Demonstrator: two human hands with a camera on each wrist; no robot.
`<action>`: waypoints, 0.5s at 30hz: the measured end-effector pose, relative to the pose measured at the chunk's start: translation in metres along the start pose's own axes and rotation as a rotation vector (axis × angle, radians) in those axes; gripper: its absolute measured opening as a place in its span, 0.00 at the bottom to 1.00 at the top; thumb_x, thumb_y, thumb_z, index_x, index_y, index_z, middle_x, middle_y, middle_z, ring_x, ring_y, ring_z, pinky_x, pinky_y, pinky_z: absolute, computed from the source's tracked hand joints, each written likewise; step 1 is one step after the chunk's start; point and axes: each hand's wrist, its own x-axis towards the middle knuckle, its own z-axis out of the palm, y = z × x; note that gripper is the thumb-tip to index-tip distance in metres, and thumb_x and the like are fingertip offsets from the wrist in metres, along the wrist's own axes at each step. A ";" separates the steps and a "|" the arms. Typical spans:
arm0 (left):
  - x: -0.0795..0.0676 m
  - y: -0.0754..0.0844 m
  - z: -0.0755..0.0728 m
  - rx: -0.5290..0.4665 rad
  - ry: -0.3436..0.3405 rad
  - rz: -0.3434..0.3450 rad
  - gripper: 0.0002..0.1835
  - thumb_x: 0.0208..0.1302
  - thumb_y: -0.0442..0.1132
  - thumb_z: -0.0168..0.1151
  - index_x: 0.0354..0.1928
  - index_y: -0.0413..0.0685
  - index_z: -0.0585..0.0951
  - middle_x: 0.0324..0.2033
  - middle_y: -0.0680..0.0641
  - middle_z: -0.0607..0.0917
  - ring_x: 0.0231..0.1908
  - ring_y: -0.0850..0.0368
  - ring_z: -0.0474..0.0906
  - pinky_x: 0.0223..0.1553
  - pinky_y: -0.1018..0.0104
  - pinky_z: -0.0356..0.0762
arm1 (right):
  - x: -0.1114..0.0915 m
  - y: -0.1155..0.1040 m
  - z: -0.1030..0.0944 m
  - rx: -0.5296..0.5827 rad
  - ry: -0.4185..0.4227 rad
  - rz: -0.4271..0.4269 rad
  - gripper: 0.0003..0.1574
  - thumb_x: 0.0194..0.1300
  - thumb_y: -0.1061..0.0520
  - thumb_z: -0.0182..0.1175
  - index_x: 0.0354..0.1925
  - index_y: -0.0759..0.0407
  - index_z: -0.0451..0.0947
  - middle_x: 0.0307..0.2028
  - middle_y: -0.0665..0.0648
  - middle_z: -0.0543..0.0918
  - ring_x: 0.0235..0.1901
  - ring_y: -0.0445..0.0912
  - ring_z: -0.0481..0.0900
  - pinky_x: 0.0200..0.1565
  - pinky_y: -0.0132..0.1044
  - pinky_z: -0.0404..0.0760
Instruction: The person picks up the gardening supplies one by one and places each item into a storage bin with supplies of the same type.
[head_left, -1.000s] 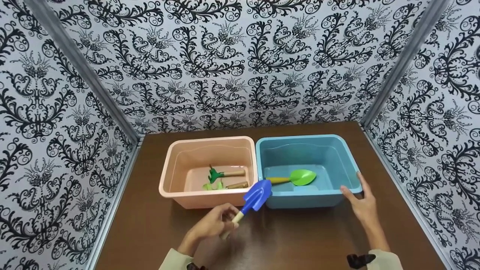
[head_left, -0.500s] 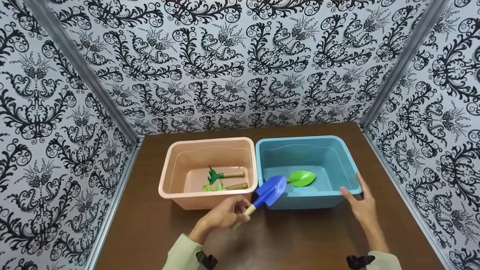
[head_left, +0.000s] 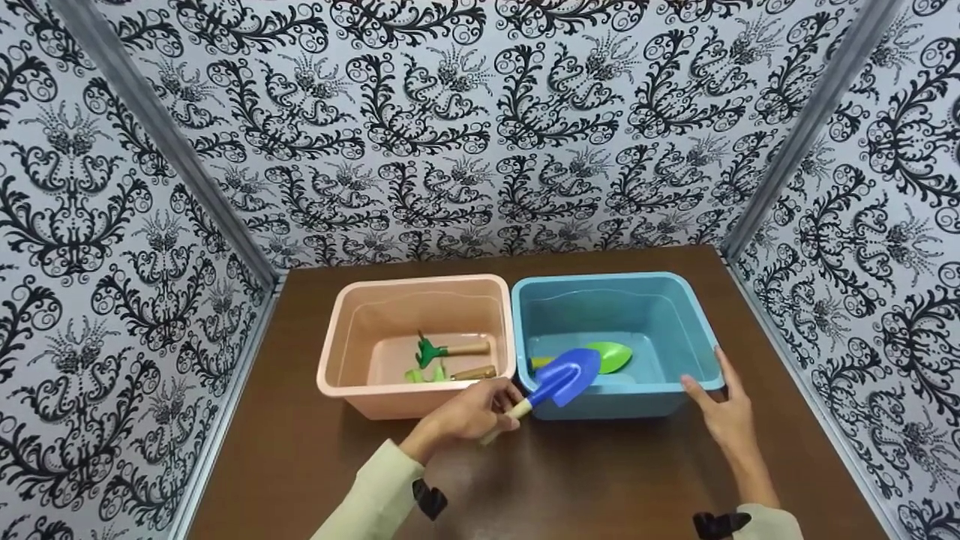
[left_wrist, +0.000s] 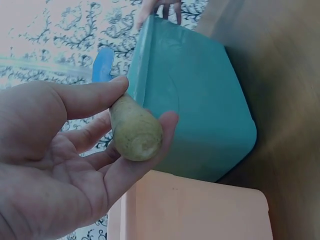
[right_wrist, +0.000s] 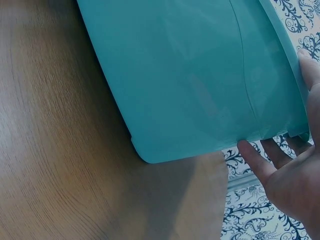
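My left hand [head_left: 471,412] pinches a toy trowel [head_left: 571,377] by its pale wooden handle. The trowel's blue blade points up and right, overlapping the front rim of the blue bin [head_left: 630,405]. In the left wrist view the rounded handle end [left_wrist: 137,135] sits between thumb and fingers, and part of the blue blade shows behind. My right hand [head_left: 726,420] rests at the blue bin's front right corner, its fingers fairly straight against rim and side. Inside that bin lies a green trowel [head_left: 616,355] with a yellow handle, partly hidden behind the blue blade.
Left of the blue bin, side by side, stands a peach bin [head_left: 390,405]. It holds a small green rake [head_left: 429,351] and a light green tool [head_left: 426,373] with a wooden handle. Both bins are on a brown table [head_left: 585,480], enclosed by patterned walls [head_left: 480,150].
My left hand has moved right and slightly up with the trowel, bringing its blade from the gap between the bins to over the blue bin's front rim. My right hand has stayed put.
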 end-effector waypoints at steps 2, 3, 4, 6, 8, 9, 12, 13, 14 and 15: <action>0.003 0.001 0.000 -0.009 -0.011 0.005 0.11 0.63 0.33 0.67 0.47 0.44 0.80 0.36 0.49 0.82 0.37 0.59 0.76 0.41 0.65 0.79 | 0.000 0.000 0.000 0.000 0.001 0.000 0.58 0.66 0.40 0.65 0.80 0.34 0.40 0.81 0.58 0.43 0.79 0.63 0.40 0.74 0.68 0.43; 0.004 0.002 0.000 -0.016 -0.016 0.007 0.11 0.63 0.33 0.67 0.47 0.43 0.80 0.36 0.48 0.82 0.37 0.59 0.76 0.41 0.66 0.79 | -0.001 -0.001 0.000 -0.001 0.000 0.001 0.58 0.66 0.40 0.65 0.80 0.33 0.40 0.81 0.58 0.43 0.79 0.63 0.40 0.74 0.68 0.43; 0.005 0.003 0.000 -0.025 -0.023 0.009 0.11 0.63 0.33 0.67 0.47 0.42 0.80 0.36 0.47 0.82 0.36 0.59 0.76 0.40 0.66 0.78 | -0.001 -0.001 0.000 -0.002 -0.002 0.000 0.58 0.66 0.40 0.65 0.80 0.33 0.40 0.81 0.57 0.43 0.79 0.62 0.40 0.74 0.68 0.44; 0.007 0.005 -0.001 -0.042 -0.035 0.012 0.12 0.63 0.32 0.67 0.47 0.41 0.79 0.36 0.46 0.81 0.36 0.58 0.76 0.38 0.66 0.78 | -0.001 -0.001 0.001 0.002 -0.007 -0.001 0.58 0.66 0.40 0.65 0.80 0.32 0.40 0.81 0.57 0.42 0.79 0.62 0.40 0.75 0.67 0.44; 0.010 0.007 -0.001 -0.051 -0.043 0.003 0.12 0.63 0.31 0.66 0.48 0.40 0.79 0.36 0.46 0.81 0.35 0.57 0.75 0.36 0.66 0.78 | -0.001 -0.001 0.001 0.005 -0.011 -0.001 0.57 0.66 0.40 0.64 0.80 0.32 0.39 0.81 0.56 0.42 0.79 0.61 0.39 0.75 0.67 0.44; 0.012 0.008 -0.002 -0.046 -0.044 -0.007 0.12 0.63 0.31 0.66 0.48 0.40 0.78 0.36 0.46 0.81 0.35 0.57 0.75 0.35 0.66 0.78 | -0.001 -0.002 0.001 0.007 -0.010 0.000 0.58 0.66 0.40 0.64 0.80 0.32 0.39 0.81 0.56 0.42 0.79 0.61 0.39 0.75 0.67 0.43; 0.019 0.012 -0.002 -0.001 -0.042 -0.032 0.12 0.62 0.31 0.67 0.47 0.41 0.79 0.36 0.47 0.81 0.34 0.57 0.76 0.35 0.65 0.79 | 0.000 -0.001 0.000 0.014 -0.006 -0.002 0.57 0.66 0.40 0.64 0.80 0.33 0.39 0.81 0.56 0.42 0.79 0.62 0.40 0.75 0.67 0.43; 0.022 0.013 -0.003 0.020 -0.043 -0.042 0.12 0.62 0.32 0.67 0.47 0.42 0.79 0.36 0.47 0.81 0.33 0.58 0.76 0.36 0.66 0.79 | 0.000 -0.001 0.000 0.016 -0.004 -0.003 0.57 0.66 0.41 0.65 0.80 0.33 0.40 0.81 0.57 0.42 0.79 0.62 0.40 0.75 0.67 0.43; 0.024 0.015 -0.003 0.045 -0.047 -0.046 0.13 0.62 0.32 0.67 0.48 0.42 0.79 0.36 0.48 0.82 0.33 0.59 0.76 0.37 0.67 0.79 | 0.000 -0.001 0.000 0.020 -0.001 -0.004 0.57 0.66 0.41 0.65 0.80 0.34 0.40 0.81 0.57 0.42 0.79 0.62 0.40 0.75 0.67 0.43; 0.027 0.017 -0.003 0.063 -0.053 -0.052 0.13 0.62 0.33 0.68 0.47 0.42 0.79 0.35 0.48 0.82 0.32 0.59 0.76 0.35 0.67 0.79 | 0.000 -0.001 0.000 0.022 0.000 -0.006 0.57 0.66 0.41 0.65 0.80 0.34 0.40 0.81 0.57 0.42 0.79 0.62 0.40 0.75 0.67 0.43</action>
